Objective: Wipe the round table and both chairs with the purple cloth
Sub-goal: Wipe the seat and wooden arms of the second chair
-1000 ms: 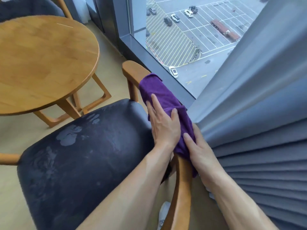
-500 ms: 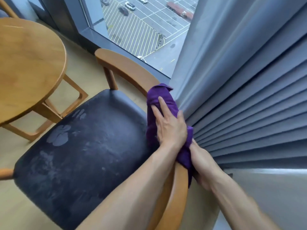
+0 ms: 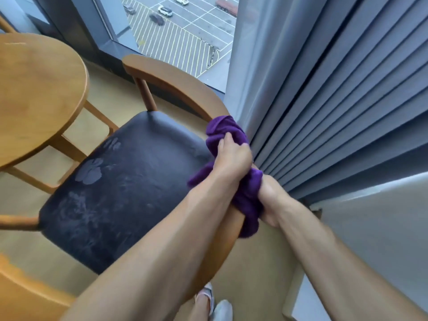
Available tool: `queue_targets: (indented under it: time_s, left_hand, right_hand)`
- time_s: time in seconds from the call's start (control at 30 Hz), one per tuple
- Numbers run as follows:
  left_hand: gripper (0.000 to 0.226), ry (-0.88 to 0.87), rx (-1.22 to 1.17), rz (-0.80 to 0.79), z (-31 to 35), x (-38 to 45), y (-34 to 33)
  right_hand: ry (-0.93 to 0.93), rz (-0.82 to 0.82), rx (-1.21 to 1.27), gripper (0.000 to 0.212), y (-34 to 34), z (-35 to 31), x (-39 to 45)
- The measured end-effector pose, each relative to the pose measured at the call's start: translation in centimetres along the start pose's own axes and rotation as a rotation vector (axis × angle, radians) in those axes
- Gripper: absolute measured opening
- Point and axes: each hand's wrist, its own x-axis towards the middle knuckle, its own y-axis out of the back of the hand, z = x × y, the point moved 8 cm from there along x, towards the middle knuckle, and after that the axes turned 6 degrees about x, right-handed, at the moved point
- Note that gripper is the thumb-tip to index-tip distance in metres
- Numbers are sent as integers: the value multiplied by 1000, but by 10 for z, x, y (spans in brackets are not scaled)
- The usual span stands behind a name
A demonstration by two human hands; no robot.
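The purple cloth (image 3: 245, 193) is bunched over the curved wooden back rail (image 3: 176, 82) of the chair with the dark seat (image 3: 120, 188). My left hand (image 3: 234, 156) grips the cloth from the seat side, fingers curled into its upper folds. My right hand (image 3: 268, 198) holds the cloth's lower part from the curtain side, mostly hidden behind the fabric. The round wooden table (image 3: 39, 93) stands at the left, beyond the seat. Damp patches show on the seat.
Grey pleated curtains (image 3: 335, 100) hang close against the chair's right side. A floor-length window (image 3: 185, 35) lies behind the chair. Another wooden piece (image 3: 25, 295) shows at the bottom left. My shoes (image 3: 215, 302) are on the floor below the rail.
Both hands have slid the cloth back along the rail toward me, baring the far end of the rail. The cloth went from spread flat to bunched, and my left fingers curled into it.
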Motion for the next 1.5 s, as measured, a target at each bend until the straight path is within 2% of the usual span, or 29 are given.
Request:
queue_targets:
  time_s: [0.07, 0.17, 0.23, 0.3, 0.33, 0.43, 0.5, 0.53, 0.63, 0.7, 0.77, 0.87, 0.97, 1.07, 1.1, 1.2, 1.27, 1.3, 1.37, 1.43, 1.47, 1.5]
  left_hand:
    - [58, -4, 4, 12, -1, -2, 4]
    - [59, 63, -32, -85, -18, -20, 8]
    - [52, 135, -108, -158, -38, -56, 12]
    - [43, 152, -82, -239, -51, -83, 10]
    - [37, 126, -57, -267, -49, -90, 7]
    - [26, 25, -31, -154, -27, -92, 11]
    - [33, -28, 2, -164, -17, -86, 7]
    - [39, -36, 53, -182, -16, -84, 6]
    - [48, -70, 100, -228, -30, -81, 12]
    - [42, -84, 15, -282, -46, -91, 16]
    - [34, -98, -29, -326, -69, -109, 20]
    - [54, -158, 79, -375, -87, -120, 16]
    - [51, -224, 203, -342, -69, -116, 14]
    - [59, -289, 206, -335, -60, -102, 12]
    - [59, -294, 181, -374, -67, -101, 14]
    - [73, -180, 58, -536, -120, -122, 27]
    - [63, -172, 99, -592, -146, -148, 43]
    - [52, -190, 148, -596, -150, -157, 46]
    - [40, -319, 234, -486, -140, -162, 47]
    - [35, -532, 225, -346, -108, -163, 43]
    - [38, -596, 221, -320, -94, -161, 37]
    - [45, -621, 228, -329, -86, -154, 31]
  right_hand:
    - [95, 50, -1, 38, -4, 2, -18]
    - [254, 117, -85, 53, -16, -12, -25]
    - [274, 152, -109, 56, -20, -18, -25]
    - [256, 171, -71, 62, -16, -15, -20]
    - [234, 199, -23, 65, -11, -11, -19]
    - [120, 192, 271, 56, -8, 23, -34]
    - [85, 161, 427, 50, -17, 55, -51]
    - [126, 168, 464, 49, -21, 65, -58]
    - [340, 279, 404, 45, -27, 69, -71]
    - [433, 350, 264, 50, -31, 56, -76]
    - [486, 374, 230, 47, -33, 45, -81]
    - [446, 389, 421, 39, -31, 50, -91]
    - [404, 444, 591, 37, -36, 83, -101]
    - [381, 517, 536, 38, -57, 116, -113]
    - [435, 545, 471, 34, -63, 118, -117]
    - [542, 629, 283, 50, -71, 110, -129]
    - [568, 642, 188, 51, -71, 99, -135]
    - [575, 645, 152, 50, -70, 98, -138]
    - [564, 650, 165, 46, -66, 108, -137]
    - [514, 552, 381, 51, -70, 135, -124]
    - [478, 492, 542, 56, -78, 149, -119]
    - [440, 503, 597, 57, -85, 163, -116]
